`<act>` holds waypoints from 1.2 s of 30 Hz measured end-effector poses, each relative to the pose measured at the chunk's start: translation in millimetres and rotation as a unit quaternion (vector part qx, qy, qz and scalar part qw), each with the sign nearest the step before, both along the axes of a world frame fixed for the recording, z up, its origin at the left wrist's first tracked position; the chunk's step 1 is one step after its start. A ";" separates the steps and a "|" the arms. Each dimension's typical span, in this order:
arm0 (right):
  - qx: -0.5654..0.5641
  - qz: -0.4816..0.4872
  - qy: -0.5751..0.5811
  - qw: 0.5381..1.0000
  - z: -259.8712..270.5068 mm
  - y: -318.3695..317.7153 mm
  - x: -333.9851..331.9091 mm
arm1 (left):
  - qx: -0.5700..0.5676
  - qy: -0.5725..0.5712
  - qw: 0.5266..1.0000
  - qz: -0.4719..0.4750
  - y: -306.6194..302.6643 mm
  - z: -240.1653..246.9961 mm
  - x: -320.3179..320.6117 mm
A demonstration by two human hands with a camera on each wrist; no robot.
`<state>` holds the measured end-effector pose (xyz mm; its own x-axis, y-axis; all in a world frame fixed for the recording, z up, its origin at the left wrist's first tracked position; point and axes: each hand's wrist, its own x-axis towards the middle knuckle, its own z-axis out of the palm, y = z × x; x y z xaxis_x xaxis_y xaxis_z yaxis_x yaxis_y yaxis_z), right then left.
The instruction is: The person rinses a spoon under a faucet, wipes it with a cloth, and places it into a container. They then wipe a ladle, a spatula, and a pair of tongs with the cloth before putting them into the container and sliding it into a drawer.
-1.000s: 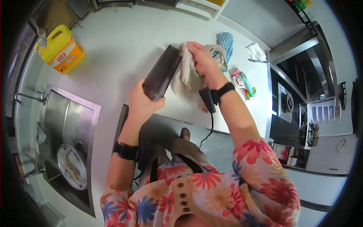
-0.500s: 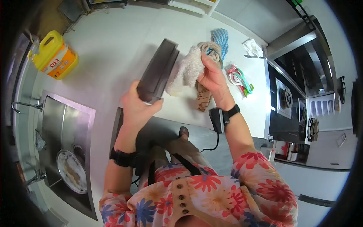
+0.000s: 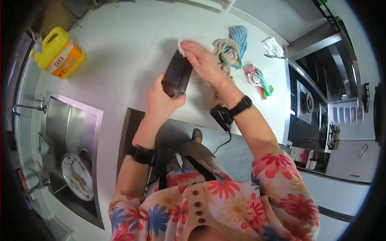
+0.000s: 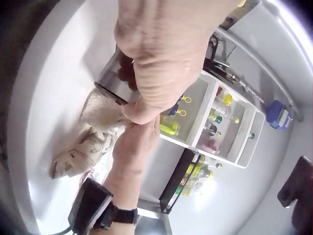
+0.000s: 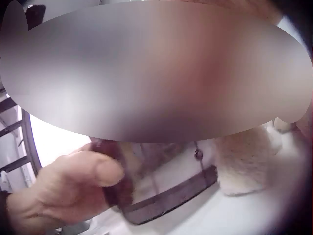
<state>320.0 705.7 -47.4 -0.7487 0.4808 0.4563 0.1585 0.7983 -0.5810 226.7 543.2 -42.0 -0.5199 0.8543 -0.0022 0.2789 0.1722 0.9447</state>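
My left hand grips the near end of a dark, see-through rectangular box, its thumb along one side. In the right wrist view that thumb presses on the wall of the box. At the far end, my right hand holds a fluffy white cloth against the box, fingers laid over the rim. More of the white cloth hangs beside the box in the right wrist view, where a blur hides the right hand. Beyond the right hand lie a crumpled beige cloth and a blue-and-white cloth.
A yellow jug stands on the white counter at left, above a steel sink holding a round, soiled dish. Small packaged items and a white tissue lie right, near the stove.
The right hand with the white cloth moved off the box to the right, then came back left onto its far end. The left hand and box shifted slightly right.
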 end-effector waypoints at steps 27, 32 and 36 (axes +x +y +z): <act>-0.031 -0.097 0.106 0.989 11.7 -73.6 16.2 | 0.024 0.017 1.000 0.004 6.4 17.8 -16.7; -0.104 -0.049 0.128 0.985 10.4 -91.4 27.2 | 0.044 -0.002 0.999 0.003 5.7 8.5 -13.2; -0.055 -0.092 0.084 0.991 1.3 -39.1 14.7 | 0.076 -0.039 0.996 0.012 5.5 7.4 -11.4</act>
<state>334.7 666.6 -46.1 -0.5613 0.6560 0.5046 0.1886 0.6950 -0.6938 215.3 548.7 -34.6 -0.5435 0.8351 0.0853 0.2004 0.0304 0.9792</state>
